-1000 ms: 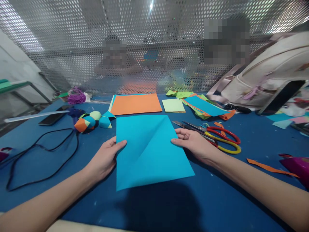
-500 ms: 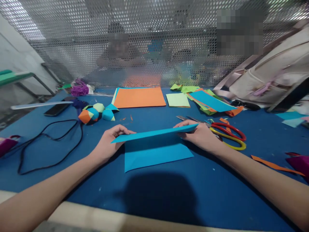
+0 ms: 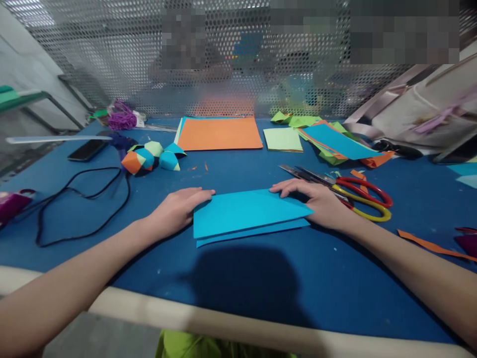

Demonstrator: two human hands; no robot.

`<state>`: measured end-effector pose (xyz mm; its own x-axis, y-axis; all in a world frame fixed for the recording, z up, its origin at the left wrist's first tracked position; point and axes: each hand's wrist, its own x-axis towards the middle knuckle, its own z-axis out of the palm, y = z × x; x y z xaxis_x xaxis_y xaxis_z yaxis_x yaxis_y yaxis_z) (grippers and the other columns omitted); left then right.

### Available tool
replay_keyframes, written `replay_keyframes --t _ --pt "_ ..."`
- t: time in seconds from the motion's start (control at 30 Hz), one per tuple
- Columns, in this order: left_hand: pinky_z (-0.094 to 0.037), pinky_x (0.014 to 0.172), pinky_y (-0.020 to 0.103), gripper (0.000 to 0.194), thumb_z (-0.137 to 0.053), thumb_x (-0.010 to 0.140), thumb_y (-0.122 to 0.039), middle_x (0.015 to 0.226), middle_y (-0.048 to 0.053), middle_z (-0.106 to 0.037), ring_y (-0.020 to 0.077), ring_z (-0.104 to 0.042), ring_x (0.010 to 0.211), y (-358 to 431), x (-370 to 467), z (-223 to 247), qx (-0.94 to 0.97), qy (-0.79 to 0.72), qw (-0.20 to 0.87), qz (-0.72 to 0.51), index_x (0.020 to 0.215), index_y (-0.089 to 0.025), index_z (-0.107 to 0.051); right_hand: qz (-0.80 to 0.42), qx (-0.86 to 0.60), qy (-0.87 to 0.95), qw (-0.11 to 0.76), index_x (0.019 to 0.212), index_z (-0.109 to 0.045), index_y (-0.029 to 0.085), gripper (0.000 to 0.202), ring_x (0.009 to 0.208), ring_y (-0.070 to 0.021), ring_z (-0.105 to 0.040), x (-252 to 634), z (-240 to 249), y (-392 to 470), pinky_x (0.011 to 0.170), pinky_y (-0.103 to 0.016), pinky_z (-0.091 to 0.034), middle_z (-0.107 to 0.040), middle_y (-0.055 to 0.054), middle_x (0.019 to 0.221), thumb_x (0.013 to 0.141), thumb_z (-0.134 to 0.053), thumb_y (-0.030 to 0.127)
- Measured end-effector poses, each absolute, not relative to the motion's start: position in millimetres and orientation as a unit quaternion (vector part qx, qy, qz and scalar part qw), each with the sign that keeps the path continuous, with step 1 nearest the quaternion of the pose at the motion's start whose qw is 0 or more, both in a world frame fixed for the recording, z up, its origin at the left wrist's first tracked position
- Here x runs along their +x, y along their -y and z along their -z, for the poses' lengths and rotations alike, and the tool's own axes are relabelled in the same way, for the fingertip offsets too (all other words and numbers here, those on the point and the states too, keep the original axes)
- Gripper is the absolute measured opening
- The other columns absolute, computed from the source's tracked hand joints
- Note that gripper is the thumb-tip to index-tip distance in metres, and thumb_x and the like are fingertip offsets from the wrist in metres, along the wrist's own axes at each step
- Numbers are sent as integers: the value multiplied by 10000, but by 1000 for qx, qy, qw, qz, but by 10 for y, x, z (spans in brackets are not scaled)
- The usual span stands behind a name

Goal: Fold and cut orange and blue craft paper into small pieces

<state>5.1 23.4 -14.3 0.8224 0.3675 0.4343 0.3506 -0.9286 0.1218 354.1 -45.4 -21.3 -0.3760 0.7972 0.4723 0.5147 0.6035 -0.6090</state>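
A light-blue sheet of paper (image 3: pixel 249 214) lies folded over on the blue table, its upper layer slightly raised above the lower one along the near side. My left hand (image 3: pixel 181 209) holds the left end, thumb and fingers together at the far left corner. At the right end, my right hand (image 3: pixel 313 199) has its fingertips on the far edge and its palm beside the pointed right corner, gripping the paper there. Scissors with red and yellow handles (image 3: pixel 372 216) lie just right of my right hand, blades pointing left.
Orange sheets (image 3: pixel 221 134) and pale green squares (image 3: pixel 283 139) lie farther back. Folded paper pieces (image 3: pixel 145 158), a black cord (image 3: pixel 84 239) and a phone (image 3: pixel 87 149) are left. Paper scraps (image 3: pixel 339 139) and a bag (image 3: pixel 443 107) are right. A perforated metal panel (image 3: pixel 130 64) stands behind.
The raised paper flap has come down toward me over the lower layer. Both hands have flattened somewhat with it, and the camera view has tilted down, showing the table's near edge more.
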Motion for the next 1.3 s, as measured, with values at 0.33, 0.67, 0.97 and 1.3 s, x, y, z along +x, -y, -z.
replay_keyframes --t 0.33,0.67,0.97,1.3 --pt "-582 947 413 310 -415 892 -19 1245 193 -687 255 -689 1124 -239 32 160 966 -128 -97 -202 1150 -134 -544 40 -256 925 279 1326 -555 211 484 1266 -216 -590 3620 287 592 1013 -424 -519 -696 -122 1261 901 -445 9" --pt "-502 1060 412 230 -568 922 -86 1123 121 -726 229 -655 1143 230 -8 -78 973 -31 -112 -200 1142 -143 -598 122 -257 935 211 1186 -595 161 283 1105 -263 -654 3592 251 622 893 -411 -540 -722 -156 1141 953 -449 95" --pt "-523 767 356 248 -420 972 -71 865 96 -691 215 -632 816 213 4 -25 987 -5 -75 -141 1140 -86 -602 51 -272 934 228 1100 -574 173 189 961 -218 -663 3608 190 718 834 -379 -534 -731 -110 1002 971 -443 130" --pt "-539 756 327 177 -486 951 -104 952 100 -694 203 -657 879 198 4 30 981 -51 65 -177 1055 -159 -619 -104 -335 913 207 1058 -663 188 204 1112 -199 -669 3804 6 801 913 -336 -564 -710 -116 1205 978 -477 161"
